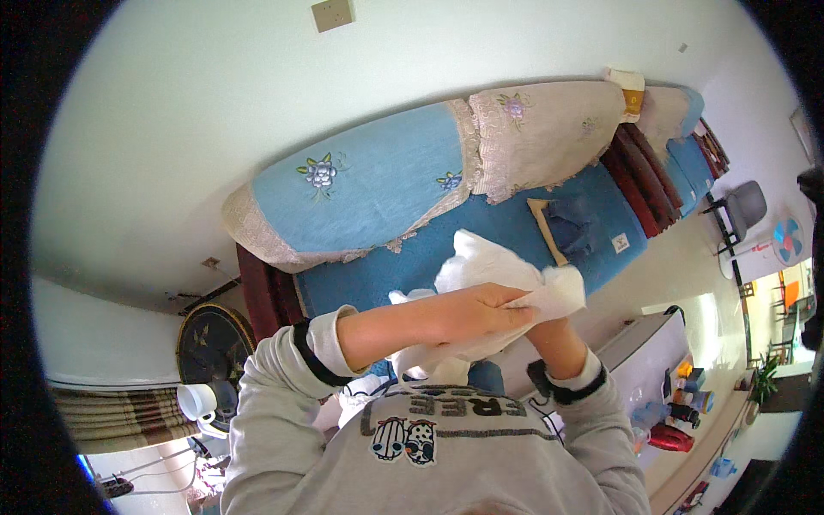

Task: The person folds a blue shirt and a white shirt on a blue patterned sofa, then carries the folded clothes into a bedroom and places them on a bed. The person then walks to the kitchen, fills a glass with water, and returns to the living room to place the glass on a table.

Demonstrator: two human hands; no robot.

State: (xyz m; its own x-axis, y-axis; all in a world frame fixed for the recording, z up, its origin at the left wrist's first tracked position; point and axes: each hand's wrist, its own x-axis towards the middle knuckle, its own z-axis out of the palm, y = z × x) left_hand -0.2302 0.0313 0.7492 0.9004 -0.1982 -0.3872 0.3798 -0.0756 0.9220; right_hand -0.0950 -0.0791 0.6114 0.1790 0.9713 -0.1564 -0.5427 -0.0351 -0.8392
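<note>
A crumpled white cloth (492, 264) is in front of my chest, its folds spreading above and below my hands. My left hand (492, 309) reaches across from the left and is closed on a bunched part of it. My right hand (547, 327) comes up from the right, close against the left hand and the cloth. Only its wrist side shows; its fingers are hidden, so its hold cannot be told. More white fabric (364, 393) lies low near my lap, partly hidden by my left arm.
A wooden sofa with blue seat covers (412, 257) stands ahead, dark blue folded fabric (570, 225) on its seat. A low table (637, 360) with bottles and a red item (671, 438) is at right. A round black stool (215, 347) and white cup (196, 402) are at left.
</note>
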